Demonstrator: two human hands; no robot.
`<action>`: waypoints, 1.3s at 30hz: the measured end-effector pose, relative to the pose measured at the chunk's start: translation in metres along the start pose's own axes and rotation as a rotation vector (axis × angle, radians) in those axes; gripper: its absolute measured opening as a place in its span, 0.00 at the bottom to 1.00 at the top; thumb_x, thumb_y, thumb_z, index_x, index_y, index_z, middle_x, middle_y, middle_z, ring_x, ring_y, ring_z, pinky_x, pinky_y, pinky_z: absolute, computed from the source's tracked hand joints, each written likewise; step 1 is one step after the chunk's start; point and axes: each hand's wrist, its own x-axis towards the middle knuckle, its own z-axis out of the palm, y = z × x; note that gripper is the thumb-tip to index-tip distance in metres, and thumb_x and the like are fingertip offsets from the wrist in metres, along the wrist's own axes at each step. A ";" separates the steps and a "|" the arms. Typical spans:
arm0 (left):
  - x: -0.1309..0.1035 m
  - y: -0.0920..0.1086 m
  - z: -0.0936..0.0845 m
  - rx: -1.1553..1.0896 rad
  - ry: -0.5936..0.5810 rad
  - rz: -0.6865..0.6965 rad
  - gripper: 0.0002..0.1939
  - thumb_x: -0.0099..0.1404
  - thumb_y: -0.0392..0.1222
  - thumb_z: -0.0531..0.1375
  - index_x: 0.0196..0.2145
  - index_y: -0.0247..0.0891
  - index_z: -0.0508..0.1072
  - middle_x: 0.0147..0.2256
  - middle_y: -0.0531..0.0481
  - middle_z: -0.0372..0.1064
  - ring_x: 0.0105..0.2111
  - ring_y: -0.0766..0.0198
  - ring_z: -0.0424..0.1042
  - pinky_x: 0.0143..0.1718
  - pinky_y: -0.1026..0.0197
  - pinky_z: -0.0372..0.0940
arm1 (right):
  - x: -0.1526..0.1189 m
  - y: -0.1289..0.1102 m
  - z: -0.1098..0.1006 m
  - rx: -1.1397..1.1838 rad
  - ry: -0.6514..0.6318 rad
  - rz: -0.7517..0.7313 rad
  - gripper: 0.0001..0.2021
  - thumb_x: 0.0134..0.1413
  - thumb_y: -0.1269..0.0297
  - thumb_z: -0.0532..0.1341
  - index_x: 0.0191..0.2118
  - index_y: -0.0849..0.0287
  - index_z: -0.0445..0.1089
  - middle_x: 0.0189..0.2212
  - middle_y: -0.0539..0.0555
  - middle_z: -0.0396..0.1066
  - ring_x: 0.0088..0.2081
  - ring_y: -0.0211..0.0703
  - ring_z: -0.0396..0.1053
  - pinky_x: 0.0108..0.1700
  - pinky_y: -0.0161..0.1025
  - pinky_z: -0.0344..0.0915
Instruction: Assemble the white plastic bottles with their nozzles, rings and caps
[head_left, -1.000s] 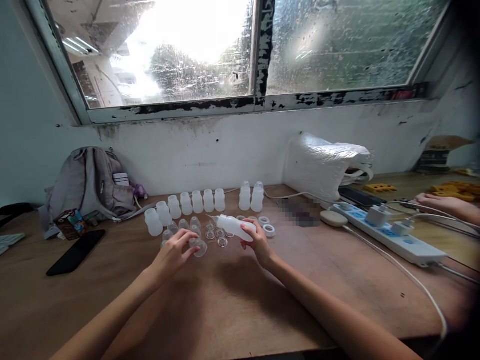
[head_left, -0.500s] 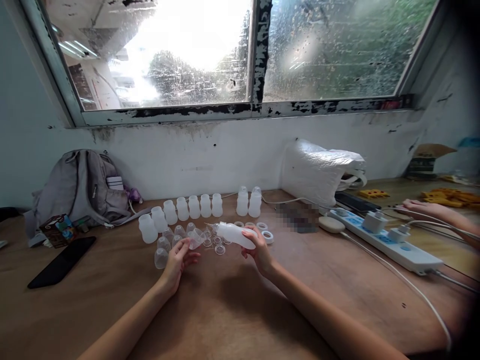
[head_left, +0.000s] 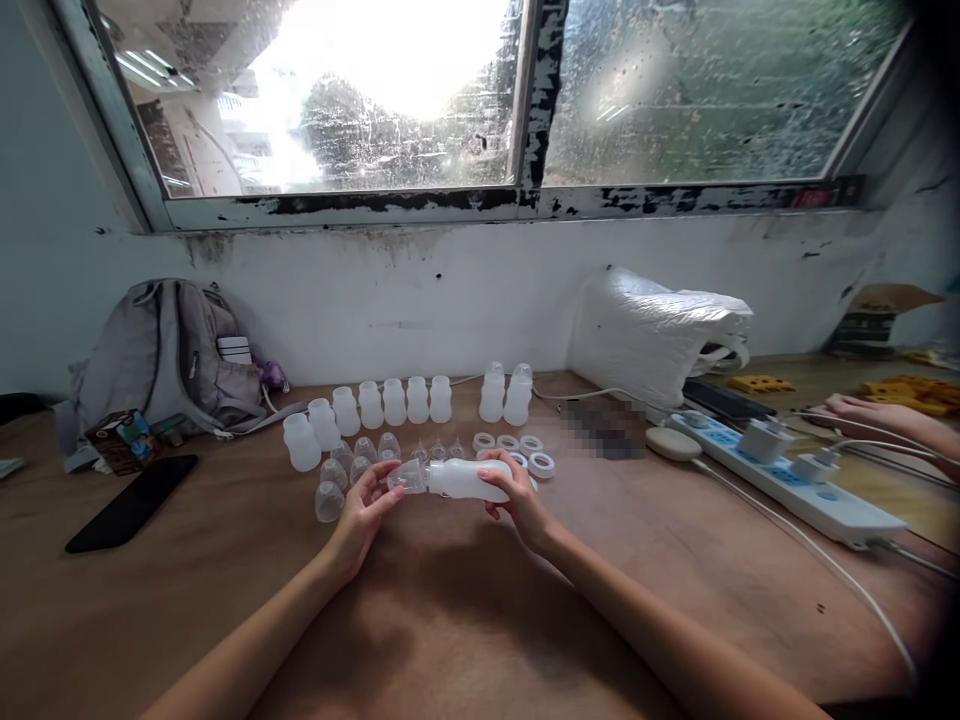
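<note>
My right hand (head_left: 517, 495) grips a frosted baby bottle (head_left: 461, 479) that lies sideways in the air, its nipple end pointing left. With its fingers, my left hand (head_left: 365, 510) holds a clear bottle cap (head_left: 409, 478) at that end, in line with the bottle; whether the two touch I cannot tell. Several clear caps (head_left: 329, 502) stand just left of my left hand. Behind the held bottle are clear nipples (head_left: 438, 449) and white collar rings (head_left: 541, 465). A row of open frosted bottles (head_left: 301, 442) runs behind, and two capped bottles (head_left: 493, 392) stand farther right.
On the left are a grey backpack (head_left: 169, 365), a small box (head_left: 120, 440) and a black phone (head_left: 131, 503). To the right lie a white power strip (head_left: 795, 490) with cables and a white bag (head_left: 652, 340). Another person's hand (head_left: 862, 412) rests at the far right.
My left hand has brought the cap rightward to the bottle's nipple end. The bottle has turned nearly level. The view has shifted slightly.
</note>
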 end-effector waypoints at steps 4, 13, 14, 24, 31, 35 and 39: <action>0.001 -0.002 -0.001 0.022 0.001 0.038 0.09 0.51 0.41 0.62 0.31 0.37 0.71 0.39 0.49 0.66 0.40 0.63 0.64 0.41 0.65 0.58 | 0.000 0.001 0.001 -0.025 -0.026 0.023 0.14 0.39 0.57 0.59 0.31 0.57 0.57 0.23 0.47 0.60 0.20 0.33 0.58 0.14 0.28 0.52; -0.001 -0.005 -0.002 0.048 0.020 0.061 0.19 0.48 0.38 0.64 0.39 0.38 0.69 0.41 0.48 0.67 0.46 0.60 0.63 0.46 0.62 0.58 | -0.001 0.004 0.000 -0.053 -0.077 0.039 0.13 0.41 0.57 0.58 0.32 0.57 0.57 0.23 0.47 0.61 0.20 0.32 0.59 0.15 0.27 0.54; -0.001 -0.005 -0.002 0.050 0.021 0.061 0.20 0.48 0.38 0.64 0.41 0.38 0.68 0.42 0.48 0.66 0.47 0.59 0.61 0.47 0.62 0.57 | -0.001 0.004 0.001 -0.055 -0.083 0.031 0.13 0.41 0.57 0.59 0.32 0.57 0.57 0.23 0.47 0.61 0.20 0.33 0.59 0.15 0.28 0.54; -0.001 -0.003 -0.004 0.227 -0.045 0.084 0.17 0.50 0.41 0.63 0.39 0.38 0.70 0.41 0.47 0.68 0.45 0.57 0.65 0.47 0.58 0.58 | -0.005 0.004 0.003 -0.058 -0.087 -0.054 0.13 0.41 0.57 0.59 0.32 0.57 0.58 0.25 0.48 0.61 0.22 0.35 0.61 0.16 0.29 0.55; -0.001 -0.002 -0.005 0.282 -0.121 0.112 0.21 0.50 0.43 0.62 0.42 0.37 0.67 0.43 0.45 0.67 0.46 0.56 0.65 0.48 0.55 0.59 | -0.005 0.004 0.003 -0.047 -0.112 -0.102 0.12 0.43 0.58 0.58 0.33 0.57 0.57 0.23 0.47 0.60 0.21 0.34 0.59 0.15 0.29 0.55; 0.000 -0.001 -0.006 0.341 -0.172 0.094 0.21 0.51 0.44 0.62 0.43 0.36 0.67 0.44 0.45 0.67 0.46 0.56 0.65 0.48 0.56 0.60 | -0.008 0.004 0.002 -0.096 -0.115 -0.137 0.12 0.43 0.57 0.58 0.33 0.57 0.58 0.24 0.47 0.59 0.22 0.34 0.59 0.15 0.28 0.53; -0.004 -0.002 -0.005 0.415 -0.221 0.106 0.18 0.51 0.44 0.62 0.40 0.35 0.69 0.40 0.46 0.69 0.42 0.57 0.68 0.44 0.57 0.64 | -0.012 0.008 0.001 -0.175 -0.071 -0.168 0.11 0.49 0.53 0.52 0.32 0.57 0.58 0.23 0.47 0.57 0.20 0.33 0.57 0.13 0.27 0.51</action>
